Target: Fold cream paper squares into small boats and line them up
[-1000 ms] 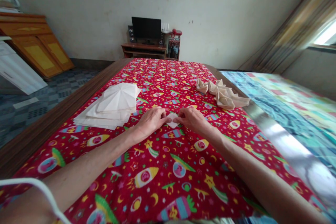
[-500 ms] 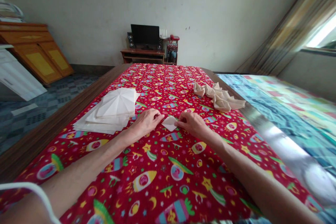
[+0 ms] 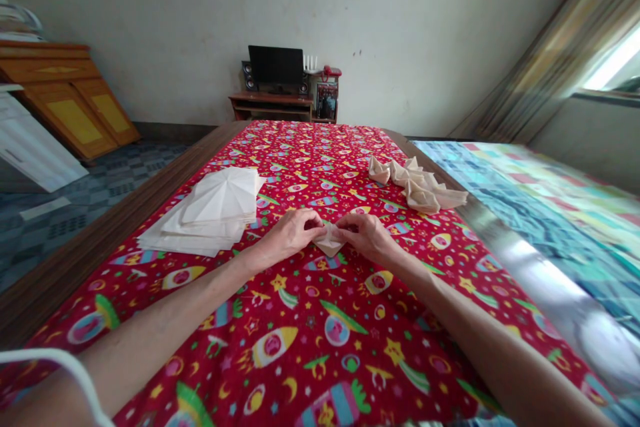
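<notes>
A small folded piece of pale paper [image 3: 329, 243] is pinched between both my hands just above the red patterned cloth [image 3: 320, 320]. My left hand [image 3: 290, 233] grips its left side with curled fingers. My right hand [image 3: 365, 235] grips its right side, thumb and fingers closed on it. A stack of creased white paper sheets [image 3: 210, 210] lies on the cloth to the left of my left hand. Several finished folded paper pieces [image 3: 417, 185] sit in a cluster to the far right of my right hand.
The cloth covers a long wooden table [image 3: 95, 247]. A bed with a blue patterned cover [image 3: 540, 213] runs along the right. A small desk with a monitor [image 3: 276, 67] stands against the far wall; an orange cabinet [image 3: 70, 103] is at the left.
The paper lay flat under my fingertips; now both hands have closed on it and raised it slightly, and it looks more folded up. My left hand moved right, back onto it.
</notes>
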The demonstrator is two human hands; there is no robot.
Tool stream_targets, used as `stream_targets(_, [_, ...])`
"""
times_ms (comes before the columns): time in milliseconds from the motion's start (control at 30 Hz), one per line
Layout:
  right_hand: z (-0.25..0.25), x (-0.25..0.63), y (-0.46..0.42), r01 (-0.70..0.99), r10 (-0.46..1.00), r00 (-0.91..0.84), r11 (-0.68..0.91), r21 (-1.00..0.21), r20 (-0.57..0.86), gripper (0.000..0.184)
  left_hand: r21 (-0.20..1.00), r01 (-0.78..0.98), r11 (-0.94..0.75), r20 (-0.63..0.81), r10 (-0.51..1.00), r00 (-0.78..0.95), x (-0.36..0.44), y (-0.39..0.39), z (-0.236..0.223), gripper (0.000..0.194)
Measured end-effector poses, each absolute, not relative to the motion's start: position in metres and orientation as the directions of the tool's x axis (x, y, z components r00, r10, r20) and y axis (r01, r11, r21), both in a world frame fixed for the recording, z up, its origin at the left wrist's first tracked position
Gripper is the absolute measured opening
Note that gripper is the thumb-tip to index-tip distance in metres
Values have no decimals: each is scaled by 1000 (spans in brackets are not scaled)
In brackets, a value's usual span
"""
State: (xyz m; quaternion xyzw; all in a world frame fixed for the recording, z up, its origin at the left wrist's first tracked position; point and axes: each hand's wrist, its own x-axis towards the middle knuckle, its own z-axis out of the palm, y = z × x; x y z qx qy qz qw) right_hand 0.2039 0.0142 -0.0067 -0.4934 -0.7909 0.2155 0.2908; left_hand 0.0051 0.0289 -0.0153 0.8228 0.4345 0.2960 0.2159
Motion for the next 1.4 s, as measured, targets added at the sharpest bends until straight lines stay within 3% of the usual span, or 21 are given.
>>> stream_targets(167, [-5, 197, 9, 574, 901, -342, 425, -700, 267, 16, 629, 550, -550, 329, 828, 454, 10, 19, -9, 14])
stream_targets(400, [-7, 203, 13, 463, 931, -264, 353, -813, 254, 23, 710, 520, -475, 354, 879, 320, 9, 21, -2, 14])
stream_targets(633, [-2, 200, 11, 491, 928, -220, 371, -788, 300, 25, 709, 546, -446, 352, 895, 274, 6, 19, 8, 14])
stream_targets(867, [0, 201, 8, 394, 931, -187, 362, -845, 312, 26, 712, 537, -452, 379, 892, 247, 4, 15, 15, 17])
stream_targets(1133, [-9, 210, 17, 526, 911, -96, 388, -757, 401, 20, 739, 534, -411, 391, 907, 157, -7, 26, 4, 24])
stream_targets(1400, [-18, 222, 28, 605, 938, -54, 303, -737, 342, 15, 582, 664, -470, 449, 866, 220, -20, 34, -9, 18])
